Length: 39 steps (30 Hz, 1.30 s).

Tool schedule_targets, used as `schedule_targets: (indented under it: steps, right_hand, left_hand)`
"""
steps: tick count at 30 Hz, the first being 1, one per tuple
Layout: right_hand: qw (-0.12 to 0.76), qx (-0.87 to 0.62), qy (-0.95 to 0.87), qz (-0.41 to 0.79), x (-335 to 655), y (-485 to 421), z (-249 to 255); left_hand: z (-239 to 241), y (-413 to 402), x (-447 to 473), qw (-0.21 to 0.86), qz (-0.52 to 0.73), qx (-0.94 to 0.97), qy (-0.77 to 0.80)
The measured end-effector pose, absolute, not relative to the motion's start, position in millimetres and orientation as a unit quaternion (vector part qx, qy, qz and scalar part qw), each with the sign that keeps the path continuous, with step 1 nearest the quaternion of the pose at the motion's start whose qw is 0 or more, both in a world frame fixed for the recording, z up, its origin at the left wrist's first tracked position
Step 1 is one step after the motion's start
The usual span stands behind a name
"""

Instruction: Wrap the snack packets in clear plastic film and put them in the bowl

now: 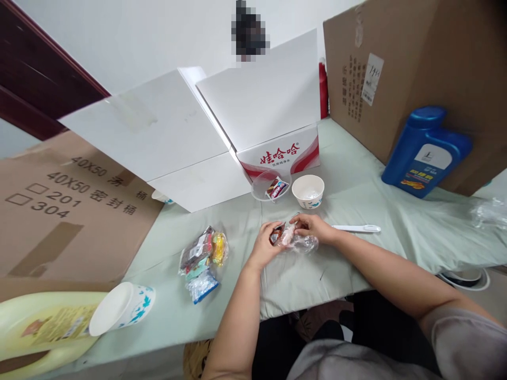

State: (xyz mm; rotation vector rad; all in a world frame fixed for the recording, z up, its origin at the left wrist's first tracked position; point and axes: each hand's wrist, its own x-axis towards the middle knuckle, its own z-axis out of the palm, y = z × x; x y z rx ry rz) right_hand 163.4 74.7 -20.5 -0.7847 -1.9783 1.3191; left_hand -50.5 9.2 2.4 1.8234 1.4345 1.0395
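Both my hands meet over the pale green cloth at the middle of the table. My left hand (266,244) and my right hand (312,228) pinch a small clear plastic packet (296,241) with a dark and pink snack inside. Just beyond them stand a clear plastic bowl (259,186) holding a red and white wrapped snack (276,188), and a white bowl (308,191) with a blue pattern. A white plastic spoon (356,228) lies to the right of my right hand. A pile of wrapped snacks in a clear bag (203,259) lies to the left.
A white open carton with red lettering (277,153) stands behind the bowls. Brown cardboard boxes rise at the left (71,206) and back right (396,68). A blue jug (425,153) leans on the right box. A tipped white cup (121,309) and a yellow bottle (43,327) lie near left.
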Motion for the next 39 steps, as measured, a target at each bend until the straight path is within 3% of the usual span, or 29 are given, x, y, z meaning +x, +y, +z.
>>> schedule_targets:
  steps: [3,11,16,26,31,36,39]
  right_hand:
    - [0.323,-0.265,-0.749,0.514,160.1,70.9,-21.9]
    - [0.356,-0.306,-0.794,0.386,167.4,73.3,-8.0]
    - [0.363,-0.293,-0.829,0.308,170.3,78.2,-7.7]
    - [0.311,-0.325,-0.853,0.265,176.5,84.8,-8.7]
    - [0.258,-0.309,-0.877,0.263,173.9,80.3,-9.7]
    - [0.25,-0.31,-0.878,0.267,177.0,86.3,-10.0]
    - [0.251,-0.32,-0.874,0.266,178.2,87.7,-9.9]
  left_hand:
    - [2.5,3.1,-40.0,0.254,0.381,0.708,0.537]
    - [3.2,13.2,-55.8,0.591,0.57,0.343,0.457]
    - [6.7,18.6,-62.3,0.631,0.592,0.237,0.442]
    - [21.6,33.8,-74.1,0.519,0.663,0.234,0.487]
    - [49.5,81.9,-70.7,0.372,0.697,0.333,0.515]
    - [65.5,123.7,-69.3,0.294,0.62,0.431,0.586]
    - [56.9,114.0,-68.3,0.146,0.548,0.539,0.623]
